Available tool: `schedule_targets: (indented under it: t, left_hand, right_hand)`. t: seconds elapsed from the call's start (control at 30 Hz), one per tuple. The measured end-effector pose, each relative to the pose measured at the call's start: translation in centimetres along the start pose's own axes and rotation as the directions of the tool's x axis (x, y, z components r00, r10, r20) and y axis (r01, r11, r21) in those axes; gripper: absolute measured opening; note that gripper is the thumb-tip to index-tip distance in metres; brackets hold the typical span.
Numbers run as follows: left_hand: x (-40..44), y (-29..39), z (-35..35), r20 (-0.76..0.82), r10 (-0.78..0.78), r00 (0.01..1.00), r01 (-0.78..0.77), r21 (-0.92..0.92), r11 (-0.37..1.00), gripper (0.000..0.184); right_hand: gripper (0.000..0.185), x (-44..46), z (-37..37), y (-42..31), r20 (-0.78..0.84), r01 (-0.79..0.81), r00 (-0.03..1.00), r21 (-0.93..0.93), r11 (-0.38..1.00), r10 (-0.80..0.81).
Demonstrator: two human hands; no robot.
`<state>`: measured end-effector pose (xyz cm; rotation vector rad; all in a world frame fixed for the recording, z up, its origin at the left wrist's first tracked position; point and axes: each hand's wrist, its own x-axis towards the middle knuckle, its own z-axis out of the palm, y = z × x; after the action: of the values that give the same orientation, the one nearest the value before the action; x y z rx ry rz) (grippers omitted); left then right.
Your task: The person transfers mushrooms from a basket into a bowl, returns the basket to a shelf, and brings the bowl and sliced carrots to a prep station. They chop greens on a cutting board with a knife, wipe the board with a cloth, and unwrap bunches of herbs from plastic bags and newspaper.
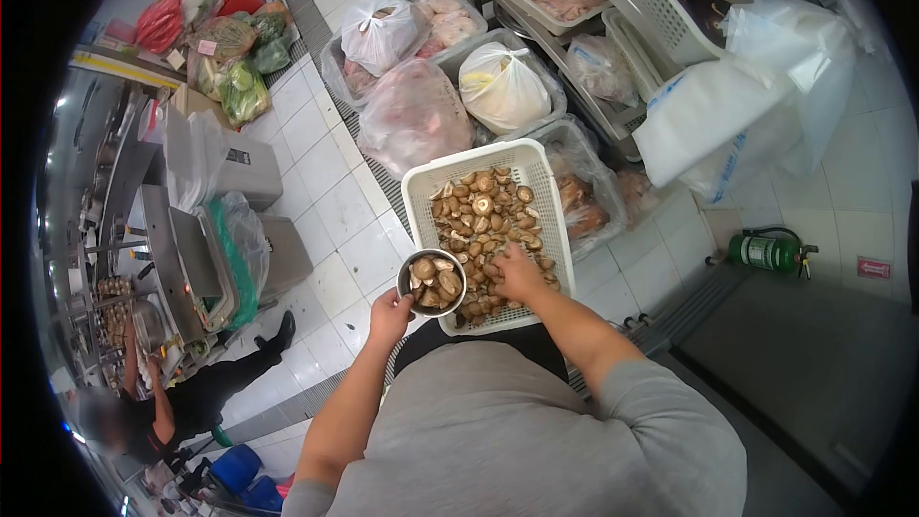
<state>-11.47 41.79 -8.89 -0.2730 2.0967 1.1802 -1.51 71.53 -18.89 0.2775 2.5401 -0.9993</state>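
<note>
My left hand [391, 314] grips the rim of a round metal bowl [460, 299] holding several brown mushrooms [436, 280]. The bowl is over the near left corner of a white perforated plastic basket [417, 193]. Many brown-capped mushrooms [483, 204] lie loose across the basket's bottom. Down among them on the right side is my right hand [520, 276], its fingers curled round mushrooms and partly hidden by them.
Beyond the basket stand tubs with bagged raw meat [416, 115] and a white knotted bag [503, 86]. A metal rack [565, 62] rises at the right, near plastic bags [713, 120]. A fire extinguisher [766, 251] is by the wall. Another person [182, 397] works at a left-hand counter.
</note>
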Motion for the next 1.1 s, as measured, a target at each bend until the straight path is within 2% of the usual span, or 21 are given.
schedule_targets:
  t: [0.03, 0.1, 0.13, 0.2, 0.23, 0.27, 0.3, 0.33, 0.37, 0.4, 0.47, 0.53, 0.6, 0.63, 0.7, 0.83, 0.9, 0.93, 1.0, 1.03, 1.1]
  left_hand:
    - [0.2, 0.3, 0.3, -0.001, 0.007, 1.0, -0.007, 0.018, 1.0, 0.022]
    - [0.6, 1.1, 0.8, 0.008, 0.006, 1.0, -0.007, 0.066, 0.998, 0.023]
    - [0.9, 1.8, 1.1, 0.005, 0.008, 1.0, -0.008, 0.06, 0.998, 0.023]
    - [1.3, 3.1, 1.7, 0.052, 0.03, 0.998, -0.04, 0.197, 0.98, 0.022]
    - [2.1, 2.5, 2.2, 0.043, 0.064, 0.997, -0.072, 0.223, 0.972, 0.022]
    - [2.5, 2.8, 2.7, 0.047, 0.065, 0.997, -0.074, 0.219, 0.973, 0.022]
    - [2.9, 3.4, 3.4, 0.066, 0.136, 0.988, -0.15, 0.279, 0.949, 0.022]
    - [3.4, 3.7, 4.1, 0.091, 0.206, 0.974, -0.224, 0.336, 0.915, 0.022]
    - [3.8, 4.0, 4.7, 0.091, 0.293, 0.952, -0.305, 0.393, 0.868, 0.02]
    - [4.1, 4.7, 5.3, 0.099, 0.298, 0.949, -0.312, 0.389, 0.867, 0.02]
    - [3.9, 6.6, 6.2, 0.126, 0.277, 0.953, -0.303, 0.308, 0.902, 0.019]
    - [3.9, 7.8, 6.6, 0.131, 0.283, 0.95, -0.31, 0.312, 0.898, 0.018]
    - [3.8, 8.5, 6.4, 0.136, 0.243, 0.96, -0.273, 0.287, 0.918, 0.018]
    - [3.9, 8.3, 6.3, 0.137, 0.243, 0.96, -0.274, 0.29, 0.917, 0.018]
    - [4.5, 7.3, 6.3, 0.109, 0.282, 0.953, -0.301, 0.278, 0.912, 0.018]
    - [4.9, 6.3, 6.1, 0.117, 0.28, 0.953, -0.3, 0.231, 0.925, 0.019]
    - [4.6, 6.4, 5.8, 0.147, 0.184, 0.972, -0.208, 0.168, 0.964, 0.018]
    - [4.4, 6.4, 5.7, 0.145, 0.183, 0.972, -0.206, 0.168, 0.964, 0.018]
    - [3.8, 6.8, 5.8, 0.168, 0.14, 0.976, -0.142, -0.002, 0.99, 0.016]
    - [3.4, 7.0, 5.7, 0.167, 0.14, 0.976, -0.141, -0.003, 0.99, 0.016]
    - [2.5, 7.5, 5.8, 0.167, 0.23, 0.959, -0.238, 0.029, 0.971, 0.017]
  right_hand:
    - [0.064, -0.1, -0.6, -0.3, 0.003, 0.006, 1.0, -0.004, 1.0, -0.005]
    - [0.062, -0.6, -2.3, -1.1, -0.119, -0.111, 0.984, 0.191, 0.975, 0.135]
    - [0.062, -0.9, -3.4, -1.9, -0.119, -0.107, 0.984, 0.185, 0.977, 0.131]
    - [0.059, -1.9, -5.8, -3.7, -0.291, -0.059, 0.945, 0.298, 0.953, 0.149]
    - [0.059, -2.6, -7.4, -5.3, -0.291, -0.06, 0.945, 0.294, 0.954, 0.149]
    - [0.058, -3.2, -9.0, -7.2, -0.33, 0.028, 0.942, 0.262, 0.965, 0.062]
    - [0.057, -3.5, -10.0, -8.6, -0.367, 0.115, 0.93, 0.226, 0.967, -0.025]
    - [0.057, -3.6, -10.2, -9.5, -0.369, 0.109, 0.929, 0.22, 0.969, -0.021]
    - [0.059, -3.5, -10.3, -10.3, -0.367, 0.187, 0.92, 0.107, 0.977, -0.136]
    - [0.061, -3.4, -10.1, -11.0, -0.352, 0.263, 0.902, -0.007, 0.965, -0.249]
    - [0.064, -2.8, -9.2, -12.0, -0.353, 0.251, 0.897, -0.088, 0.964, -0.266]
    - [0.067, -2.8, -9.7, -12.2, -0.352, 0.242, 0.891, -0.168, 0.956, -0.288]
    - [0.071, -3.1, -10.2, -12.5, -0.359, 0.263, 0.884, -0.145, 0.954, -0.298]
    - [0.071, -3.2, -10.2, -12.5, -0.361, 0.261, 0.884, -0.143, 0.955, -0.296]
    - [0.071, -3.4, -10.3, -12.3, -0.39, 0.362, 0.84, -0.117, 0.925, -0.378]
    - [0.072, -4.2, -10.9, -12.4, -0.403, 0.404, 0.818, -0.106, 0.908, -0.411]
    - [0.074, -5.1, -11.8, -12.8, -0.346, 0.356, 0.878, 0.007, 0.934, -0.332]
    - [0.074, -5.5, -11.8, -12.6, -0.345, 0.358, 0.878, 0.009, 0.934, -0.333]
    - [0.075, -6.0, -12.1, -12.4, -0.282, 0.299, 0.92, 0.052, 0.953, -0.273]
    - [0.075, -5.9, -12.3, -12.4, -0.281, 0.299, 0.92, 0.051, 0.953, -0.274]
    - [0.074, -5.5, -13.0, -12.3, -0.451, 0.362, 0.781, -0.237, 0.902, -0.432]
